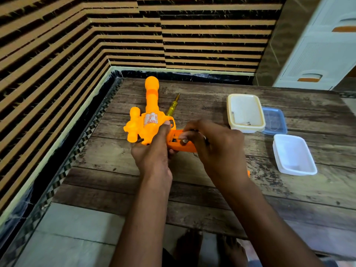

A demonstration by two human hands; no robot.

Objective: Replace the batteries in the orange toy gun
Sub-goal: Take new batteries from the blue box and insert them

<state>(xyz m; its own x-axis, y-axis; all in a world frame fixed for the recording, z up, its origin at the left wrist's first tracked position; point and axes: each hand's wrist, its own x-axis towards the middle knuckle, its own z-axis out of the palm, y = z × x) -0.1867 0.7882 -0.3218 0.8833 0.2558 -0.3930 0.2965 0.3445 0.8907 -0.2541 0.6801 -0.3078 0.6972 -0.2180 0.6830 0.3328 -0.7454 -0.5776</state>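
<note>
- The orange toy gun lies on the wooden table; my left hand grips its body.
- My right hand pinches into its open handle.
- Right of the gun: a screwdriver, then three plastic tubs.

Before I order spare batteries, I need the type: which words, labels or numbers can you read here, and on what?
None can be read.
Sticker on the orange toy gun: pale print, too blurred to read.
Battery bay in the handle: no marking legible.
</note>
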